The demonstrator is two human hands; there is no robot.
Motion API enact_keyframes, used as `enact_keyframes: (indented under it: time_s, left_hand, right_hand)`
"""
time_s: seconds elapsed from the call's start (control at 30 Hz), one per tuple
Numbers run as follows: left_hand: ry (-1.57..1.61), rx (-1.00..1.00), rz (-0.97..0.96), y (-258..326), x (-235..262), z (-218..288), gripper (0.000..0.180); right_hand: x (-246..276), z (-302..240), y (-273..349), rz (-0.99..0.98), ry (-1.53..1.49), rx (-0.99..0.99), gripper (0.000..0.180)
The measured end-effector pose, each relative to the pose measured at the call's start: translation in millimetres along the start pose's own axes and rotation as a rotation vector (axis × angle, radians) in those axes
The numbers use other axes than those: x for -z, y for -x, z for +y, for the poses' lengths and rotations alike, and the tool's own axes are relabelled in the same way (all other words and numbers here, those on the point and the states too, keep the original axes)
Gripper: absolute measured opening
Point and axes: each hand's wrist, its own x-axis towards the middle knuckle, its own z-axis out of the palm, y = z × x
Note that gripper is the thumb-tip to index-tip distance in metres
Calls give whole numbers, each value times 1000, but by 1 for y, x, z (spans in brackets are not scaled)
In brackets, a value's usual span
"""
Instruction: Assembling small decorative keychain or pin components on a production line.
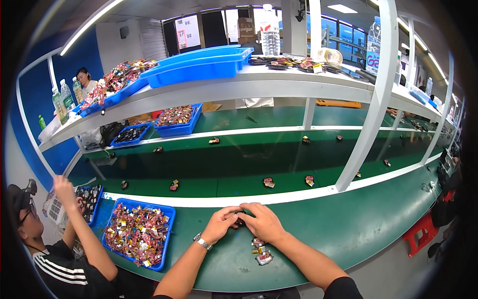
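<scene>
Overhead, strip lights (90, 27); right hand (264, 222) over green bench (348, 219).

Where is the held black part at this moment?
In the head view, the black part is below centre, between the left hand and right hand.

Deep green coloured the workbench (318, 224) and the strip (224, 167) beyond its white rail (199, 202), while a small part (240, 220) showed black and the loose pieces (264, 257) dark red, yellow and white. The same hues speckled the heap (137, 234) in a bright blue tray (171, 219). A wristwatch (202, 241) gleamed silver, the wearer's sleeves (343, 289) were black, a co-worker's black shirt (59, 271) bore white stripes, and a stool (422, 234) showed red.
</scene>
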Motion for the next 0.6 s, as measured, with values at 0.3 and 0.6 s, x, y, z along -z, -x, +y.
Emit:
enact_keyframes:
  time_s: [0.3,0.6]
  left_hand:
    - [226,76,-35,1,-7,-1,34]
    - [270,110,-46,0,-5,-2,34]
  right_hand:
    - [3,12,1,-39,-153,-4,18]
    - [-5,21,7,-109,-221,-72,16]
